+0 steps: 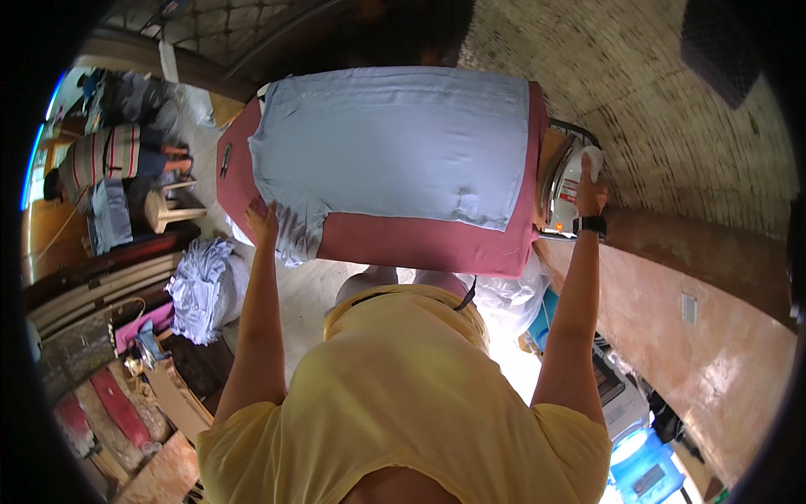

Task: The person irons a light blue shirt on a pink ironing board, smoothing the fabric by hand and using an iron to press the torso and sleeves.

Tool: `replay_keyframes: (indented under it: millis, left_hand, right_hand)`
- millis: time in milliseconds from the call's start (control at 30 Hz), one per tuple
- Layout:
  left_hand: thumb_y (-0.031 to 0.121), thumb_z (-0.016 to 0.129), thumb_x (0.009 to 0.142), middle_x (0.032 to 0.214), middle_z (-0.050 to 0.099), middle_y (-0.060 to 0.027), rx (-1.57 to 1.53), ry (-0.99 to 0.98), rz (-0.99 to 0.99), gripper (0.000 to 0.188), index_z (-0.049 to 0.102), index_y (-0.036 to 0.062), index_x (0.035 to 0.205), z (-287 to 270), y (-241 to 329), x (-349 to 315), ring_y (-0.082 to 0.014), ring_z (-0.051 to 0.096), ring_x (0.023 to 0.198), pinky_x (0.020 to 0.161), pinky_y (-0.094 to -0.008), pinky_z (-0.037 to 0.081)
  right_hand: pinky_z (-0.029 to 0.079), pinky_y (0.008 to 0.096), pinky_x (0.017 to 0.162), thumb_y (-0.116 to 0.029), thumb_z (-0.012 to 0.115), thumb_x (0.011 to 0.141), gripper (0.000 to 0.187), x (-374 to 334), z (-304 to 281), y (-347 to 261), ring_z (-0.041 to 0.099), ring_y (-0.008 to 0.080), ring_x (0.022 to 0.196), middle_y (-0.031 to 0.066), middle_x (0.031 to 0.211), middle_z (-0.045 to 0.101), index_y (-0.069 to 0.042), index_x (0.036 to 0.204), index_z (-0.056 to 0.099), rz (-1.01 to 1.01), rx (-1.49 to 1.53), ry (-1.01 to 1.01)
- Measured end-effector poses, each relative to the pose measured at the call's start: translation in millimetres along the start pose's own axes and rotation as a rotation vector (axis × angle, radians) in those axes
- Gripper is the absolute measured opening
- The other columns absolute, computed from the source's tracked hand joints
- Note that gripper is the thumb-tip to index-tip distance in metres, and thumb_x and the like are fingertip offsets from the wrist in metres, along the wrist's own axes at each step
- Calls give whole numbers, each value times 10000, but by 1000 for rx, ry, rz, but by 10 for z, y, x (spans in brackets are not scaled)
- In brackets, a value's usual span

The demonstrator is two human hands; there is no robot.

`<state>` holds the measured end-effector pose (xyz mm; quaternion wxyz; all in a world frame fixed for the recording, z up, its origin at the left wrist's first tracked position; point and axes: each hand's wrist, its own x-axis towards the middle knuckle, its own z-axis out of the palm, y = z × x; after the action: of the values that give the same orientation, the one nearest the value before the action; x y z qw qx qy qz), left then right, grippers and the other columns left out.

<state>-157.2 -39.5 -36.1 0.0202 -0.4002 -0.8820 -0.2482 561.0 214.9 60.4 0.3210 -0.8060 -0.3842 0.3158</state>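
Note:
A light blue shirt (395, 143) lies spread over a padded ironing board with a dark red cover (403, 244). Its lower left part is bunched and hangs over the board's near edge. Beside these folds my left hand (261, 222) has its fingers bent on the cloth at the shirt's left edge. At the board's right end, my right hand (592, 193) is closed around the pale handle of an iron (567, 189), which sits on the end rest. A small orange light shows on the iron. The iron's soleplate is hidden.
A small dark tool (226, 157) lies on the board's left end. Piled blue cloth (203, 281) sits to the left, near a wooden stool (168, 210). Another person (109, 160) bends over at far left. A wall (714, 311) and a blue water jug (646, 462) are on the right.

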Motion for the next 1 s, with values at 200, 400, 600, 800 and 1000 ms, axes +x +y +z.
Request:
replay_keyframes:
  millis: [200, 400, 600, 800, 1000]
  left_hand:
    - [361, 836, 748, 1057, 622, -187, -39, -186, -75, 643, 518, 9, 1181, 164, -201, 80, -332, 602, 963, 859, -415, 478]
    - [343, 821, 792, 977, 611, -140, -193, -414, -128, 522, 550, 30, 1109, 144, -402, 195, -261, 593, 818, 776, -350, 485]
    - [546, 791, 729, 1213, 462, -266, 226, -38, -6, 847, 464, 14, 1301, -63, -104, -197, -463, 446, 1166, 1004, -511, 367]
    - [459, 761, 796, 1128, 522, -246, 14, 56, -92, 651, 525, 2, 1196, 17, 128, -99, -431, 485, 1110, 959, -500, 391]
    - [280, 729, 859, 922, 584, -195, -148, -13, 76, 327, 580, 18, 985, -79, 376, -122, -374, 556, 908, 800, -492, 448]
  right_hand:
    - [537, 419, 813, -733, 650, 771, 855, 58, -47, 231, 695, 336, 923, 220, 981, 705, 37, 1142, 633, -195, -265, 148]
    - [470, 469, 928, -658, 703, 783, 810, -254, 16, 175, 595, 414, 1128, 278, 1128, 640, 47, 1157, 566, -260, -134, 262]
    - [454, 509, 868, -436, 699, 859, 500, -864, 90, -154, 548, 439, 1010, 266, 1061, 582, -2, 1053, 545, -710, -615, 545]
    - [471, 533, 857, -366, 686, 863, 501, -1410, 893, 822, 578, 456, 1023, 290, 1059, 598, 68, 1086, 569, -499, -757, 71]
    - [522, 486, 743, -379, 749, 783, 480, -1359, 1015, 869, 663, 425, 772, 250, 827, 680, 67, 938, 666, -249, -416, 7]
